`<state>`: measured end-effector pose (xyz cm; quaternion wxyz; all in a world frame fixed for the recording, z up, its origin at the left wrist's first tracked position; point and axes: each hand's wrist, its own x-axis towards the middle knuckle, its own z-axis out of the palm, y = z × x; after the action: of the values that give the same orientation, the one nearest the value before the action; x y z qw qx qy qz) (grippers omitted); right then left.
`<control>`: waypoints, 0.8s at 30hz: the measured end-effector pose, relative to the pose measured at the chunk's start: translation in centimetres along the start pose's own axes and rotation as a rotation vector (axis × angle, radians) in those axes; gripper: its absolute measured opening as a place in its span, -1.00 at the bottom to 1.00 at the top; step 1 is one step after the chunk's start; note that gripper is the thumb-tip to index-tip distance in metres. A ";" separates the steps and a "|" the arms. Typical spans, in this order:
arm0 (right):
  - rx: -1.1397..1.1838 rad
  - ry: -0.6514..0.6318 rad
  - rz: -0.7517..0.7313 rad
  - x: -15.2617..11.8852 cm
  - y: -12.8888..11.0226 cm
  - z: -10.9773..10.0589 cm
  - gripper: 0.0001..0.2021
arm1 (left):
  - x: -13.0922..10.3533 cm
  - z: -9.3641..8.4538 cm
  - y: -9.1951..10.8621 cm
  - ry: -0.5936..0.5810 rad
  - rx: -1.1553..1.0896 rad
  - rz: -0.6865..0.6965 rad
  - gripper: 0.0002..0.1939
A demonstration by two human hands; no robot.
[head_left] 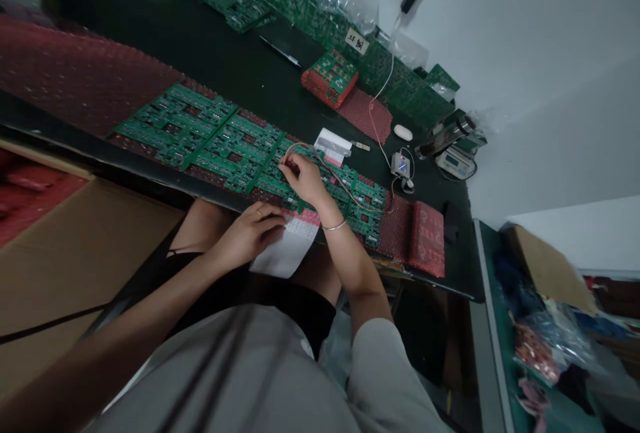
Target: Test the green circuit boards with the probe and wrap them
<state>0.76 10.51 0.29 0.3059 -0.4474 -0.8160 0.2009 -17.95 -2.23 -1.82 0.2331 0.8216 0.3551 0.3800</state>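
Observation:
My right hand point(304, 178) is over a green circuit board panel point(275, 168), its fingers pinched on the end of a thin orange-brown cable point(345, 186). That cable loops back over the boards toward a small meter with a lit screen point(401, 164). At the table's front edge my left hand point(254, 232) has its fingers curled together, beside a white label sheet point(285, 246) with a pink band. What lies between the left fingers is hidden. More circuit board panels point(173, 120) lie in a row on red bubble wrap point(395, 223).
Boards wrapped in red point(427, 238) lie at the right end, and another board stack point(330, 78) sits farther back. Upright boards point(320, 16) line the wall. A pen point(281, 52), a glass bottle point(445, 136) and a white earbud case point(403, 132) are on the black table point(200, 46).

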 end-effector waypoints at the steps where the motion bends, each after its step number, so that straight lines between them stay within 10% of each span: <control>1: 0.004 0.003 0.000 0.0 0.1 0.1 -0.83 | 0.0 0.0 -0.1 0.005 -0.001 -0.007 -0.73; 16: -0.037 0.023 -0.023 -0.1 0.0 0.3 -0.85 | 1.3 -1.8 0.8 0.095 0.027 -0.096 -0.80; 24: 0.007 0.110 -0.030 -0.1 -0.5 0.1 -0.85 | 7.6 -5.0 -4.2 0.302 0.130 -0.310 -0.78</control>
<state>0.48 10.17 0.49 0.3548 -0.4444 -0.8039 0.1745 -20.08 6.76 1.94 0.1792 0.7043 0.5318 0.4348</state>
